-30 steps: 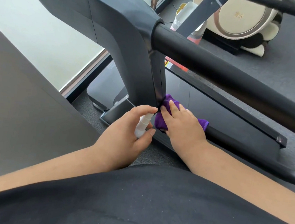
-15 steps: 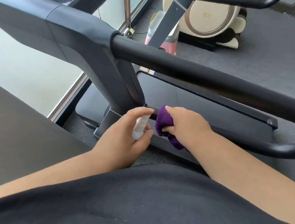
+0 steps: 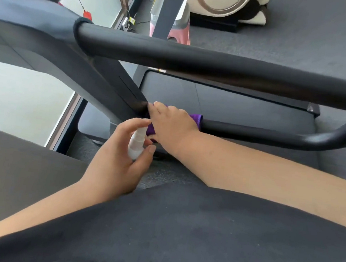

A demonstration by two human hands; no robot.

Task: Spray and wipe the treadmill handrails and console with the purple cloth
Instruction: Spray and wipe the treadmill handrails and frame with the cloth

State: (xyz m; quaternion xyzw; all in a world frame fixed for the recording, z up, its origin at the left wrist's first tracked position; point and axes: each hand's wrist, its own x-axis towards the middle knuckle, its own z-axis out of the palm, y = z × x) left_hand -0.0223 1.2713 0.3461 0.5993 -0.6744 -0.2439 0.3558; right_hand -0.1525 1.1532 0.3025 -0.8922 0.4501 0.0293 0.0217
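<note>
My right hand [image 3: 171, 122] wraps the purple cloth [image 3: 196, 119] round the lower handrail [image 3: 261, 134], which runs off rightward; my left hand [image 3: 121, 159] grips the spray bottle [image 3: 136, 143] just near-left.

Open gap under upper handrail [image 3: 216, 61], above lower bar [image 3: 261, 134].

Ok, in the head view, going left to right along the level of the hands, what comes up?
Left hand → white spray bottle → right hand → purple cloth → lower handrail bar.
</note>
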